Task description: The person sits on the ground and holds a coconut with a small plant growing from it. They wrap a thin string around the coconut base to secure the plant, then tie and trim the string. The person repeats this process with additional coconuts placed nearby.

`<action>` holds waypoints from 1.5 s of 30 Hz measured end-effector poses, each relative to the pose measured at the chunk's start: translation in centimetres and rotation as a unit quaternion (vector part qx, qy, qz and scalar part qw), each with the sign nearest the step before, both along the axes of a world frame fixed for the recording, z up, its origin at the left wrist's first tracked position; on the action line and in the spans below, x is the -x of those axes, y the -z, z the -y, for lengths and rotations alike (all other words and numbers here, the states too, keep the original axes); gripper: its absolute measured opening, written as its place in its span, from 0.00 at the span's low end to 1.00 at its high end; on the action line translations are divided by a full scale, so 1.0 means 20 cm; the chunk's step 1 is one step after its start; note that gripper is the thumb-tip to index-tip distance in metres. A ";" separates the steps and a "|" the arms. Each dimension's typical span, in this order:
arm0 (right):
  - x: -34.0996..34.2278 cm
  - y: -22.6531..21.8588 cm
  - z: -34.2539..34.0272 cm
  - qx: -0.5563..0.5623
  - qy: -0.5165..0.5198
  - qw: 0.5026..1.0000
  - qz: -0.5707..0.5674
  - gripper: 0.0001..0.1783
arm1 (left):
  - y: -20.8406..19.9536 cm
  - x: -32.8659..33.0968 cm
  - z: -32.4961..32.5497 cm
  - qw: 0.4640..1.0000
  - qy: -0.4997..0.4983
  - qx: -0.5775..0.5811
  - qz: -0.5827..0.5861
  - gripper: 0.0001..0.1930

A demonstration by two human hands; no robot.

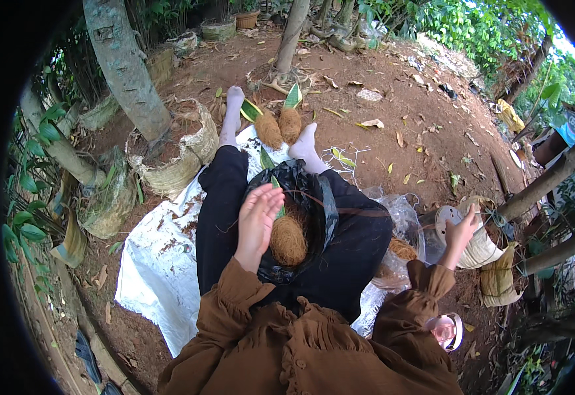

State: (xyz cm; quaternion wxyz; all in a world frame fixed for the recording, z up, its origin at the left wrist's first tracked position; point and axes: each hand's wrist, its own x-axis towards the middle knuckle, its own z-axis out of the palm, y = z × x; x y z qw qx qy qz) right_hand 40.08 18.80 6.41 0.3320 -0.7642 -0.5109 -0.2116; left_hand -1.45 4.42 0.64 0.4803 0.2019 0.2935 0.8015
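Leaf-littered red soil (383, 79) surrounds a white sheet (159, 263). Just below the fingertips of the left hand (258, 220), a coir-fibre ball (289, 240) sits in a black plastic bag (330, 214) between the thighs, probably to steady it. The left fingers lie close together; the right hand (461, 232) is beside a spool (447, 216). Whether either pinches the strand (363, 212), I cannot tell.

the fibre ball (289, 242) is shaggy, golden brown and rounded — it sits in a crumpled black plastic bag (329, 212) that gapes open around it. a green leaf (281, 212) shows at the ball's twelve o'clock. a thin reddish-brown strand (363, 212) stretches across the bag toward three o'clock — and a grey, round-ended spool (443, 216) lies farther out that way.
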 end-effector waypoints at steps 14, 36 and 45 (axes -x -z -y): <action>0.92 0.22 0.56 0.274 -0.636 0.636 -0.340 0.38 | 0.05 -0.34 0.07 0.937 0.206 0.064 -0.275 0.20; 0.62 0.26 0.41 0.040 -0.371 0.916 -0.147 0.14 | 0.09 -0.20 0.06 0.966 0.169 0.066 -0.182 0.11; 1.10 0.25 0.53 0.238 -0.594 0.699 -0.320 0.08 | 0.11 -0.18 0.06 0.931 0.113 0.056 -0.341 0.09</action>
